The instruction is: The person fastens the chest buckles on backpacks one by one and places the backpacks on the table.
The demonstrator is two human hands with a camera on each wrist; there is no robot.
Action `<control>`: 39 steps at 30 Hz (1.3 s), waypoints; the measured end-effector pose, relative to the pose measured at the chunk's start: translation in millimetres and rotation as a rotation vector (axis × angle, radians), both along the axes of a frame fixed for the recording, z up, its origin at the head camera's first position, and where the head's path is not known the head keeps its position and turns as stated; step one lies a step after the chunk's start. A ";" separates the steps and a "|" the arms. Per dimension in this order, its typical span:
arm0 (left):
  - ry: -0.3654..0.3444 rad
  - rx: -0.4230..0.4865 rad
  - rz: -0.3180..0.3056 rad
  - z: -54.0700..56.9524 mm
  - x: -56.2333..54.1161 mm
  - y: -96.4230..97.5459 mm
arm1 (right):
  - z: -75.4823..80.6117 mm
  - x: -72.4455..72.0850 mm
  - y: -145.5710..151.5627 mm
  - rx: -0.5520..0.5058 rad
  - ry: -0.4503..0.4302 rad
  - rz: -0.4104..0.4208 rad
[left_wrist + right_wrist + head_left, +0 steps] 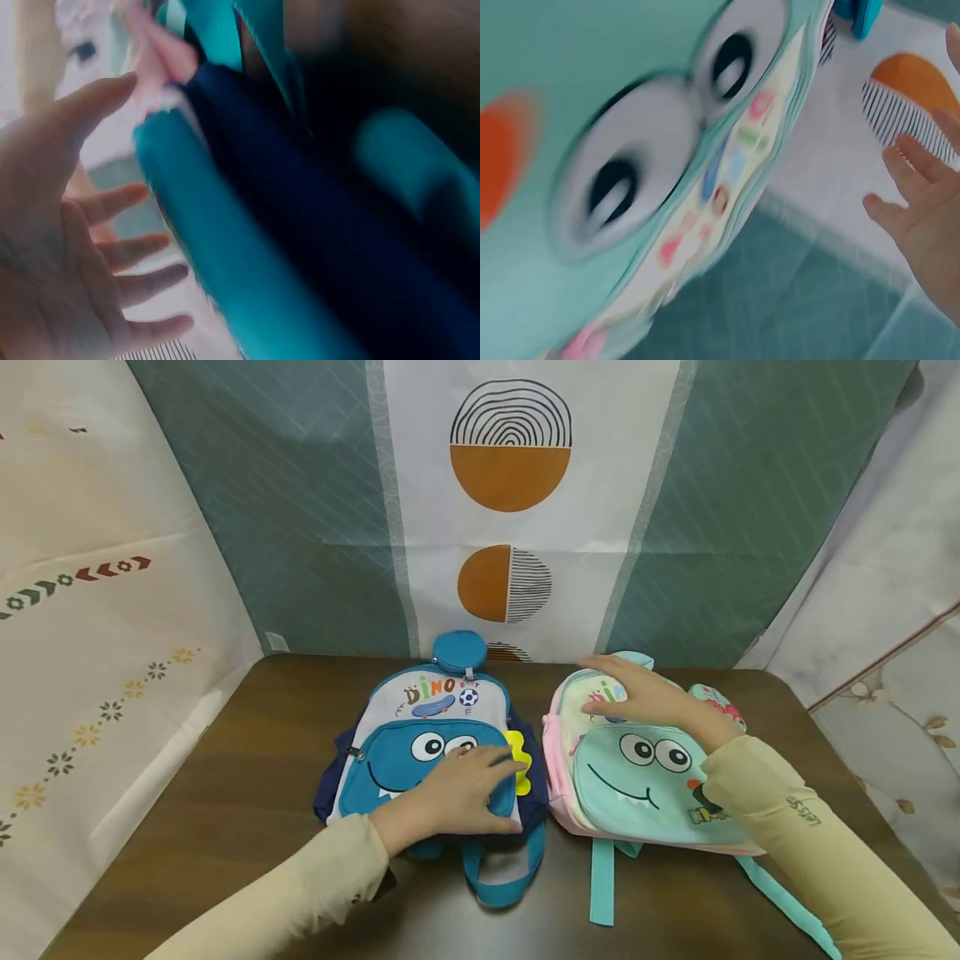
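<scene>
Side by side on the table lie two children's backpacks with cartoon faces. The blue one (390,752) has a grey top lettered DINO, navy sides and a yellow wavy trim. Over its front pocket my left hand (459,789) spreads its fingers, and the left wrist view shows a gap between palm and fabric. The mint-green backpack (637,785) has pink sides and big round eyes. Above its upper part hovers my right hand (648,693), fingers extended and holding nothing. My right forearm hides part of this bag's right side.
A brown wooden table (247,793) carries both bags. Teal straps (602,885) trail toward its front edge, and a blue round tag (460,651) stands at the blue bag's top. Behind hangs a patterned cloth (315,527); pale printed cloths flank both sides.
</scene>
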State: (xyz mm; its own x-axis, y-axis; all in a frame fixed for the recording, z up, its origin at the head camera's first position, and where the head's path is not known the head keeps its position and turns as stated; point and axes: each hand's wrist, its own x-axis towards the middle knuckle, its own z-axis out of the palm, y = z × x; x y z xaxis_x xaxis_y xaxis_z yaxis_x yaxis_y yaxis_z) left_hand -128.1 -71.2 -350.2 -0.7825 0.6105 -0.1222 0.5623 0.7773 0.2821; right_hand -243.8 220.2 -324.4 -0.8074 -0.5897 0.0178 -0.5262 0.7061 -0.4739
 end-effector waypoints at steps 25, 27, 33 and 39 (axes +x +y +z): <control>0.047 -0.083 0.150 -42.8 16.1 51.4 | -32.2 -59.3 -141.4 0.239 -0.596 -0.193; 0.031 -0.065 0.146 -41.7 15.2 50.6 | -31.6 -58.6 -148.2 0.155 -0.679 -0.238; -0.006 -0.015 0.097 -38.2 11.8 43.0 | -26.7 -60.8 -166.8 0.207 -0.640 -0.387; -0.074 0.132 0.088 -32.9 11.0 30.9 | -15.7 -61.1 -167.2 0.197 -0.620 -0.414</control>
